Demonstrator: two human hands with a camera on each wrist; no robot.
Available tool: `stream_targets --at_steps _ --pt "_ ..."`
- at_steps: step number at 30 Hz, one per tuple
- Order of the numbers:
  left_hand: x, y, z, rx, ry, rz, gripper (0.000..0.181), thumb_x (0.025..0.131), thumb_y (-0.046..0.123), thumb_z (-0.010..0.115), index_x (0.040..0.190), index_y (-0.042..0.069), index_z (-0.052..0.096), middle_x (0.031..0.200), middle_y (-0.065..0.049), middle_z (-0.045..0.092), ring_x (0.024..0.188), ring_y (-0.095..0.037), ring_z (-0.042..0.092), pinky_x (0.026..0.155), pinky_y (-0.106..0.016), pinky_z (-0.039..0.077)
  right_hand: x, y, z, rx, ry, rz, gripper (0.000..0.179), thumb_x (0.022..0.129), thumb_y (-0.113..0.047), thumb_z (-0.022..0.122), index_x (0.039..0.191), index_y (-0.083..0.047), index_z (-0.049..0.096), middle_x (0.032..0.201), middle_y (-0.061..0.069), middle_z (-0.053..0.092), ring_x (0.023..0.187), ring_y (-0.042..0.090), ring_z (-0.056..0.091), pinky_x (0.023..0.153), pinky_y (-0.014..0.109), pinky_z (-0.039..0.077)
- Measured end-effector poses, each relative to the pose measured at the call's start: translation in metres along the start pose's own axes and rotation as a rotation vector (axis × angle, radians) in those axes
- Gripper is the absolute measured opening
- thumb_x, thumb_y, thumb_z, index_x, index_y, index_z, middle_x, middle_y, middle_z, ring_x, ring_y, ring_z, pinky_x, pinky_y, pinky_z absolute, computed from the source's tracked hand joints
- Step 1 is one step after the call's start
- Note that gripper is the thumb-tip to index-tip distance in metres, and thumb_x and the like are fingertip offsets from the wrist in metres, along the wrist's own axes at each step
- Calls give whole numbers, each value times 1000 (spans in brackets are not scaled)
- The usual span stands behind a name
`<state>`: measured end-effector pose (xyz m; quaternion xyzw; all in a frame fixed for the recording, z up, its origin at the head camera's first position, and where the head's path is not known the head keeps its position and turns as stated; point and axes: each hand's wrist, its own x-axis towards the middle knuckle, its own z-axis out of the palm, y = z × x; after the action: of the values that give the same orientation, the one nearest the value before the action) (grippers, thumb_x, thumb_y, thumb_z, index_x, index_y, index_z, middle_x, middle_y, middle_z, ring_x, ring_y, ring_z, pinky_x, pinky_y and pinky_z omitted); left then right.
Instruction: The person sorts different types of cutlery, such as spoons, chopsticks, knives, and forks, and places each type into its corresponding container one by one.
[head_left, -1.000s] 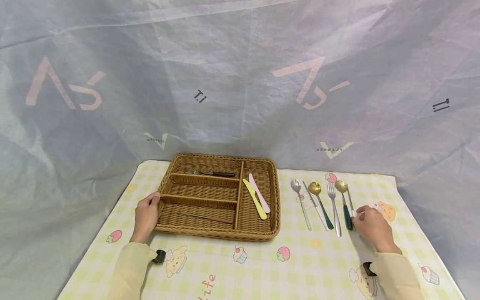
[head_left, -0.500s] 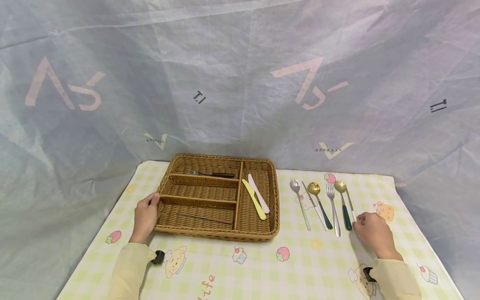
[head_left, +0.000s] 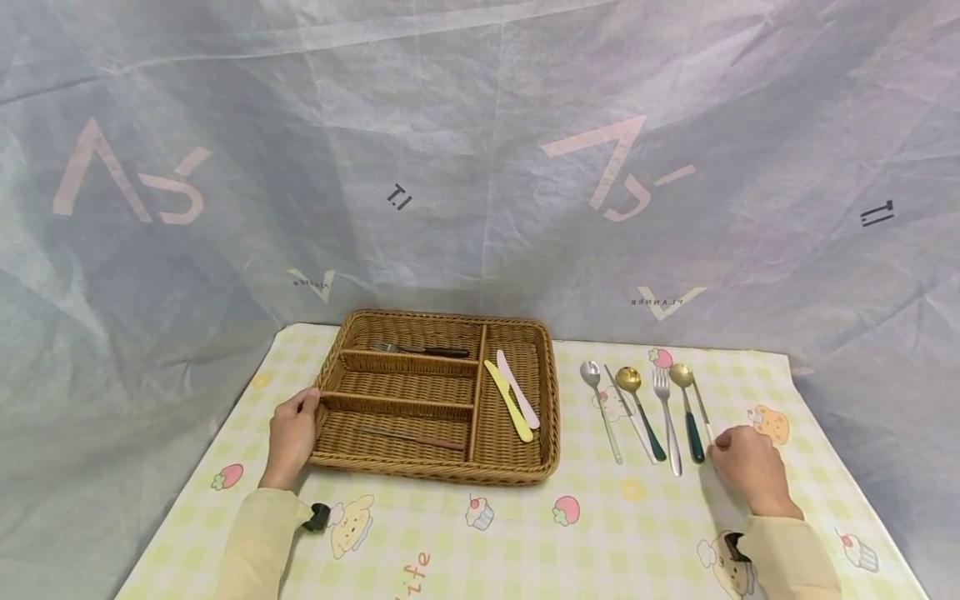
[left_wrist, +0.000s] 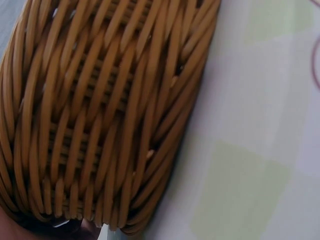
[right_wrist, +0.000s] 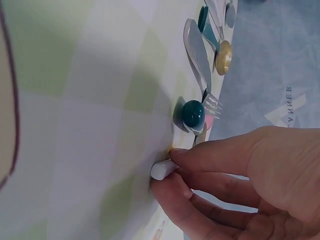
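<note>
At the left end of a brown wicker cutlery tray (head_left: 431,473), my left hand (head_left: 292,433) grips the rim. The left wrist view is filled mostly by the tray's woven wall (left_wrist: 100,110). My right hand (head_left: 750,468) pinches the end of a slim white-handled knife (head_left: 702,404) at the right of a row of cutlery. In the right wrist view, thumb and fingers close round its white handle end (right_wrist: 163,170), low over the tablecloth. Just left of it lies a gold spoon with a green handle (head_left: 694,442), then a silver fork (head_left: 670,425).
Further left in the row are another gold spoon (head_left: 630,380), a second white-handled knife (head_left: 637,423) and a silver spoon (head_left: 591,372). The tray holds a yellow knife (head_left: 510,402), a pink knife (head_left: 519,390), a dark-handled fork (head_left: 442,352) and a brown-handled utensil (head_left: 435,441).
My right hand has drawn slightly back toward me and its fingers have closed on the white handle's end. The left hand stays on the tray's rim.
</note>
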<state>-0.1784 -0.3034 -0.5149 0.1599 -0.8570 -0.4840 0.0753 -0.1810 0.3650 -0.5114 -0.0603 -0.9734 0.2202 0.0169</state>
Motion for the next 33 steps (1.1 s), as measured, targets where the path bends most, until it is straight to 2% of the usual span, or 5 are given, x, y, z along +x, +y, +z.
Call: stream_targets --at_steps 2,4,12,23,33 --pt "0 0 0 2 -4 -4 60 118 42 36 161 2 47 159 -28 49 155 -47 34 127 -63 28 -1 1 0 4 -2 2 15 92 -1 70 89 13 75 85 28 74 66 32 68 58 53 55" --pt "1 1 0 2 -3 -8 59 118 41 37 162 2 47 165 -26 43 157 -46 31 127 -63 28 -1 0 1 6 2 6 15 92 -1 70 88 13 75 85 28 74 66 33 68 59 54 55" --pt "1 0 0 2 -5 -9 59 118 41 36 161 2 47 166 -26 41 157 -47 30 127 -63 28 0 -3 1 9 8 40 15 88 -2 69 88 13 73 83 27 73 68 34 67 61 54 56" --pt "2 -1 1 5 -6 -12 62 118 43 36 163 1 45 167 -26 39 158 -47 29 128 -62 27 1 1 -1 34 -8 30 19 87 -7 75 85 12 72 78 24 71 67 33 66 57 48 53" --pt "1 -1 0 3 -6 -8 61 118 44 35 162 3 46 161 -29 46 156 -47 33 127 -63 29 3 7 0 58 -25 40 17 87 -8 75 84 9 73 75 17 71 66 27 63 55 39 49"
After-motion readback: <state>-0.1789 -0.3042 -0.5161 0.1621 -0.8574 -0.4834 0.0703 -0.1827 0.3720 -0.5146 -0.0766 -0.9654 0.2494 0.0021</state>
